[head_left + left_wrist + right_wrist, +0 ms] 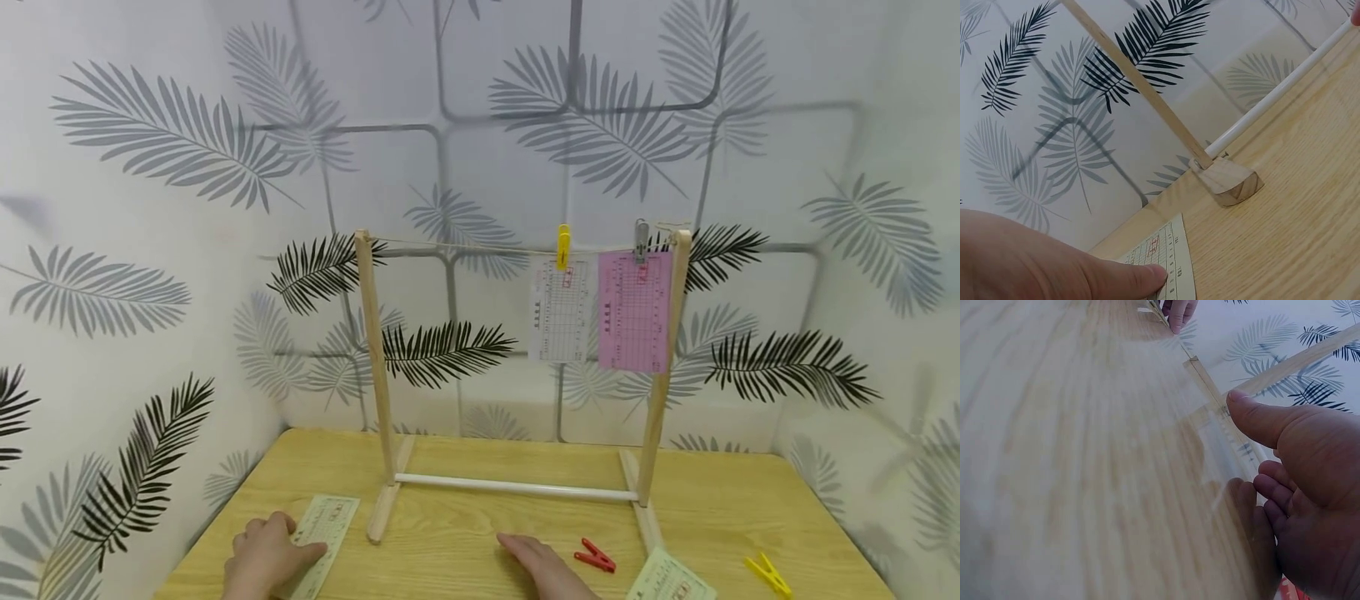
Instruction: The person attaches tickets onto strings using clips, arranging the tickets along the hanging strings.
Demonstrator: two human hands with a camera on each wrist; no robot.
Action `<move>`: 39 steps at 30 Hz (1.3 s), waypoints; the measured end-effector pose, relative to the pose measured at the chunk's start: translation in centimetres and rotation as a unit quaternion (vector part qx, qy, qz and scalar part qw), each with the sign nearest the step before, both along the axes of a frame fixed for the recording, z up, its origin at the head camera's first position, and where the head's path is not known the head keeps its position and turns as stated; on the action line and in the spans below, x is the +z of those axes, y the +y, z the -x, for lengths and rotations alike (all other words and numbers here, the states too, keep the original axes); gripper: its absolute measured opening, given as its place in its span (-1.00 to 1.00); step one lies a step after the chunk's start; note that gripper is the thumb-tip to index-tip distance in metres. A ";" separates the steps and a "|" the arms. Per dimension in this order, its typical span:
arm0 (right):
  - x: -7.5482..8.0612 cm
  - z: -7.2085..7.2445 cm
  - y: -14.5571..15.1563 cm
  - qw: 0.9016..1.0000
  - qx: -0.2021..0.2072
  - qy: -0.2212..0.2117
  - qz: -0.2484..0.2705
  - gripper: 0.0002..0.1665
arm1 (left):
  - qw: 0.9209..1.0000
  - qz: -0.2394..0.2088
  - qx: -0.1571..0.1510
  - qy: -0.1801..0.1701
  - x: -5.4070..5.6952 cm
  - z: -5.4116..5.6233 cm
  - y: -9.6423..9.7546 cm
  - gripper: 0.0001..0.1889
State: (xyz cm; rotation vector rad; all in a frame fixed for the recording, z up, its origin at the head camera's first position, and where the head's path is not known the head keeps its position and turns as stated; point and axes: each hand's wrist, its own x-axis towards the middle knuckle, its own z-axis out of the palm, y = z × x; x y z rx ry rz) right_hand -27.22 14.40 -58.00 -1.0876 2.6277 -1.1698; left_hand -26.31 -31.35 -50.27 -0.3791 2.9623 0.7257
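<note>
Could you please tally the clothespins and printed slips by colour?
Yellow plastic clothespins: 2
Red plastic clothespin: 1
Grey clothespin: 1
Pale green rectangular paper slips: 2
White rectangular paper slip: 1
Pink rectangular paper slip: 1
Total: 8

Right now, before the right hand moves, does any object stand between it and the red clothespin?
Nothing visible does. In the head view, the red clothespin lies beside the right hand, apart from it, with only bare tabletop showing between them.
</note>
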 end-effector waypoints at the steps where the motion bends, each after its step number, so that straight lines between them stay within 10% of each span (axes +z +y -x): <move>1: 0.0 0.0 0.0 1.000 0.001 0.005 -0.001 0.04 | 1.000 -0.001 -0.001 0.002 0.0 0.0 0.0 -0.18; 24: -0.2 0.3 0.1 1.000 0.006 0.013 -0.002 0.04 | 0.997 -0.062 -0.017 0.043 -1.0 0.9 -1.6 -0.35; 39: -1.0 1.3 1.3 0.999 0.014 -0.027 0.042 0.01 | 0.984 -0.139 -0.025 0.112 0.6 1.4 -1.3 -0.70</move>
